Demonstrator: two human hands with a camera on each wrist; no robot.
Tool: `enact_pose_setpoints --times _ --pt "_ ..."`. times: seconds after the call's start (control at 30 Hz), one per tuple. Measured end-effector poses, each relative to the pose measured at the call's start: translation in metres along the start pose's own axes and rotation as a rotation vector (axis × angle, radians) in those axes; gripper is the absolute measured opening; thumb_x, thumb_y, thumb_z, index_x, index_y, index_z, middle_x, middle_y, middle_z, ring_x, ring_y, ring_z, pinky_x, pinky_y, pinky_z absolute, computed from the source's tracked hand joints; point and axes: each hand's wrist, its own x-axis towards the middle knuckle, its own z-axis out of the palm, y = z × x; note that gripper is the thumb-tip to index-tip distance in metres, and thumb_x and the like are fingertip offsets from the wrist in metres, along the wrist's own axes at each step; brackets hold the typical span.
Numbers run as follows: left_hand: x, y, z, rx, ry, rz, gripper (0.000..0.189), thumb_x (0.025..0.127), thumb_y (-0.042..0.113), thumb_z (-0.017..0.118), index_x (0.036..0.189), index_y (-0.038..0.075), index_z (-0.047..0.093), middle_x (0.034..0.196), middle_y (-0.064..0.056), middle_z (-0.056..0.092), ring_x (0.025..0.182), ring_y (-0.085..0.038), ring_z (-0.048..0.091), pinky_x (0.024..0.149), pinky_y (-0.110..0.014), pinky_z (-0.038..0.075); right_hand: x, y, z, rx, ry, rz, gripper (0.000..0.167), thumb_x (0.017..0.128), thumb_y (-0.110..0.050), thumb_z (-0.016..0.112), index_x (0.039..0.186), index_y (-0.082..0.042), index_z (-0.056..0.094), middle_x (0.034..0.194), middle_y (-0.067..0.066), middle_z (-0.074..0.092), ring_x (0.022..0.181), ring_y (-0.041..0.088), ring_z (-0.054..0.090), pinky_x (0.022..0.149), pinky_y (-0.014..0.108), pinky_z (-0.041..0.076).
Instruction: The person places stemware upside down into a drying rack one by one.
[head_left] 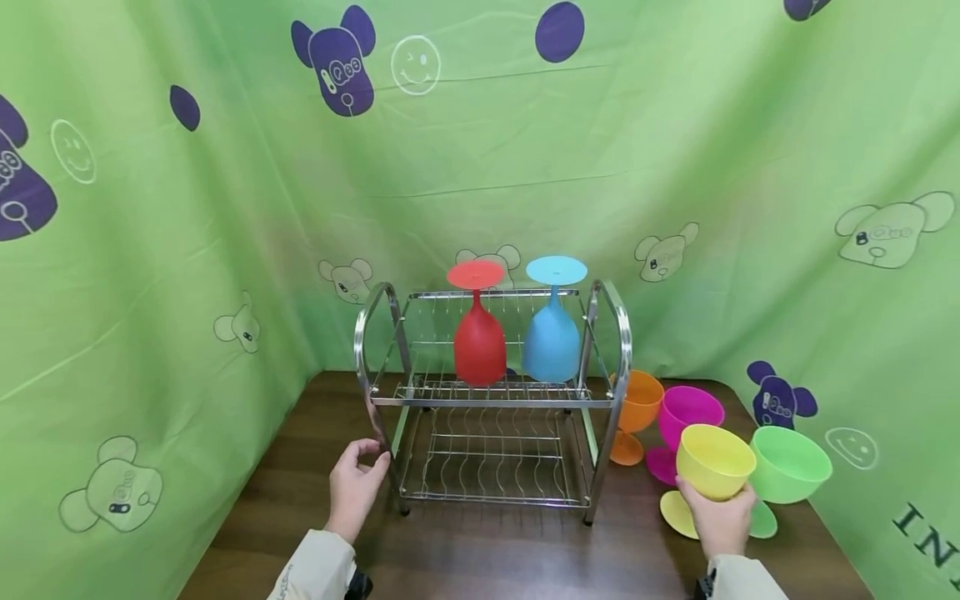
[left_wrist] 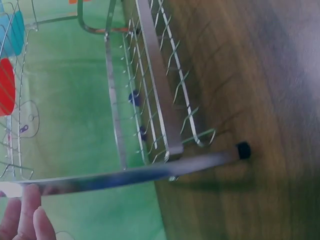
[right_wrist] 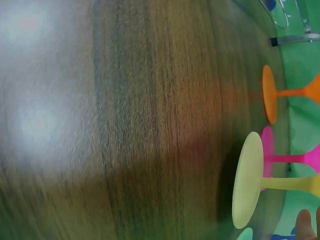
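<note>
A pale sleeve (head_left: 748, 581) meets the right grip (head_left: 722, 521), curled under the yellow goblet's bowl (head_left: 716, 463).

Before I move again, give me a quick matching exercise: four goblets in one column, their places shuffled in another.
1. red goblet
2. yellow goblet
3. orange goblet
4. blue goblet

A. upright on the table, nearest the rack
B. upside down on the upper tier, right-hand one in the head view
C. held by the right hand
D. upside down on the upper tier, left-hand one in the head view

Pairs: 1-D, 2-C, 3-A, 4-B
</note>
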Motion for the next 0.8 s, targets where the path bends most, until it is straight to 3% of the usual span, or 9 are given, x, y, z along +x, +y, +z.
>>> enact_pose_setpoints --times 0.17,0.27,0.37,0.47,0.6,0.8 --pt "-0.010 -0.003 0.006 -0.049 0.032 0.019 0.019 0.077 -0.003 0.070 0.093 -0.004 0.060 0.082 -0.013 0.062 0.055 0.000 0.049 0.053 -0.020 0.044 -0.004 -0.005 0.000 -0.011 0.004 -0.082 0.088 0.075 -0.013 0.077 0.142 0.004 0.023 0.125 0.015 0.039 0.107 0.026 0.041 0.106 0.047 0.029" --pt "-0.013 -0.004 0.013 -0.094 0.007 0.070 0.019 0.076 -0.006 0.070 0.092 -0.004 0.059 0.077 -0.008 0.060 0.055 0.000 0.049 0.052 -0.019 0.044 -0.007 -0.010 -0.002 -0.009 0.008 -0.122 0.080 0.073 -0.009 0.079 0.136 0.000 0.030 0.115 0.002 0.041 0.096 0.008 0.042 0.098 0.032 0.034" --pt "-0.015 -0.003 0.020 -0.128 -0.037 0.111 0.019 0.076 -0.006 0.070 0.091 -0.003 0.059 0.075 -0.004 0.060 0.055 0.000 0.049 0.051 -0.018 0.043 -0.012 -0.016 -0.006 0.013 -0.005 -0.169 0.072 0.071 -0.003 0.079 0.130 -0.008 0.037 0.108 -0.006 0.042 0.090 -0.002 0.040 0.084 0.018 0.035" --pt "-0.015 0.001 0.025 -0.131 -0.112 0.130 0.020 0.077 -0.006 0.071 0.093 -0.001 0.061 0.076 -0.004 0.061 0.056 -0.001 0.049 0.052 -0.018 0.044 -0.019 -0.021 -0.009 0.022 -0.033 -0.213 0.074 0.070 0.000 0.079 0.130 -0.007 0.036 0.106 -0.007 0.042 0.089 -0.004 0.041 0.076 0.008 0.034" --pt "-0.016 0.009 0.031 -0.096 -0.266 0.180 0.021 0.078 -0.006 0.071 0.096 -0.002 0.062 0.083 -0.009 0.062 0.059 -0.003 0.052 0.054 -0.020 0.046 -0.028 -0.025 -0.013 -0.014 -0.053 -0.278 0.084 0.066 0.004 0.079 0.134 0.005 0.030 0.110 0.001 0.043 0.089 -0.007 0.039 0.076 0.002 0.030" --pt "-0.026 0.036 0.037 -0.167 -0.458 0.281 0.026 0.078 -0.005 0.071 0.102 0.001 0.063 0.093 -0.009 0.063 0.067 -0.005 0.057 0.060 -0.023 0.050 -0.045 -0.038 -0.017 0.035 -0.064 -0.392 0.087 0.058 0.012 0.078 0.132 0.004 0.034 0.107 -0.017 0.041 0.095 -0.005 0.040 0.080 0.003 0.030"
